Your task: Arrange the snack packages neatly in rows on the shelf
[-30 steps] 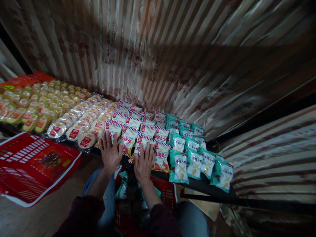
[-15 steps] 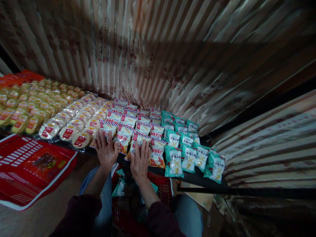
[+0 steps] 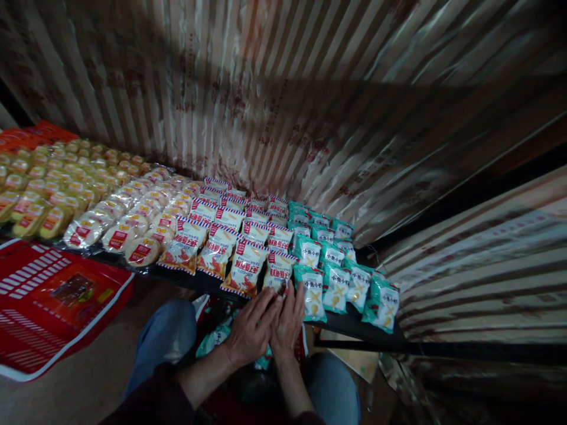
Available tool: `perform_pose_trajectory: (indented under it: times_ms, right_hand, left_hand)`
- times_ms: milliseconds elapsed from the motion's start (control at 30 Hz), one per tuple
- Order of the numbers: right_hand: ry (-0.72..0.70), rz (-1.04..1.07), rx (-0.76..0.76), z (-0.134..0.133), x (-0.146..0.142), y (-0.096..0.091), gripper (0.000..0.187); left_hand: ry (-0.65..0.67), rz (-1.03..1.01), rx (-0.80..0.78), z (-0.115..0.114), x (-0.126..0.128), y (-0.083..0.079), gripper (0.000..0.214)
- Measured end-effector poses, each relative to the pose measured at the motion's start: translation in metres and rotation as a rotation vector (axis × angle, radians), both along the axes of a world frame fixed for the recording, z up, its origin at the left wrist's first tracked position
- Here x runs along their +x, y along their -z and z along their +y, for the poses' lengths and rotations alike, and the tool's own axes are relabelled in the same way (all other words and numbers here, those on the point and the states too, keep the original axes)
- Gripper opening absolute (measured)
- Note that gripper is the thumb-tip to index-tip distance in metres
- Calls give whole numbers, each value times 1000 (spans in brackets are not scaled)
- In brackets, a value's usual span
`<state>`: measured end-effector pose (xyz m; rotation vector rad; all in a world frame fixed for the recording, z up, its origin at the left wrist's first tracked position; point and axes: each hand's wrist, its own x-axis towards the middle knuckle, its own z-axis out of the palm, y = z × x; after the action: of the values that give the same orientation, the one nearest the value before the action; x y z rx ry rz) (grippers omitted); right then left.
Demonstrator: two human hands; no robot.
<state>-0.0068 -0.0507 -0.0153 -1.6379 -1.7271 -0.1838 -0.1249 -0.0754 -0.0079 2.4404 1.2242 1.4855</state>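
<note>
My left hand point(image 3: 251, 326) and my right hand point(image 3: 287, 319) are side by side at the shelf's front edge, fingers stretched out. Their fingertips rest at the lower end of the rightmost white-and-orange snack bag point(image 3: 278, 270) in the front row, partly covering it. Neither hand grasps anything that I can see. More such bags point(image 3: 245, 267) stand in rows to the left and behind. Just right of my right hand, teal snack bags point(image 3: 310, 293) lean in rows, the frontmost near its fingers.
Round wrapped cakes point(image 3: 142, 251) and yellow packs point(image 3: 54, 219) fill the left of the black shelf point(image 3: 349, 321). A red basket point(image 3: 104, 316) is below on the left. Teal bags point(image 3: 215, 339) lie low between my knees. Striped sheeting point(image 3: 248, 118) hangs behind.
Both hands have moved right and drawn closer together. My left hand has left the leftmost front snack bag, which now shows fully. My right hand has shifted to the rightmost one.
</note>
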Motion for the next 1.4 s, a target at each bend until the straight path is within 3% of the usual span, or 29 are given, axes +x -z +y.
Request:
perform_pose_trajectory:
  times_ms: [133, 467, 633, 900, 1100, 1267, 1400]
  right_hand:
    - [2, 61, -70, -3, 11, 6, 52]
    - [-51, 240, -210, 14, 16, 0, 57]
    - [-97, 283, -246, 17, 17, 0, 58]
    - [-120, 192, -139, 30, 16, 5, 53]
    - [-138, 90, -71, 34, 15, 14, 53]
    - [-190, 3, -10, 30, 14, 4, 52]
    - [-218, -105, -1, 41, 11, -13, 53]
  left_hand:
    - [-69, -38, -81, 8, 13, 5, 51]
    - [-134, -174, -236, 41, 38, 19, 44]
    - [-72, -224, -260, 43, 40, 23, 47]
    - [-60, -157, -132, 54, 31, 12, 41]
    - [-5, -184, -136, 57, 27, 9, 45]
    - [45, -205, -128, 48, 23, -4, 50]
    - [-20, -175, 71, 40, 15, -11, 52]
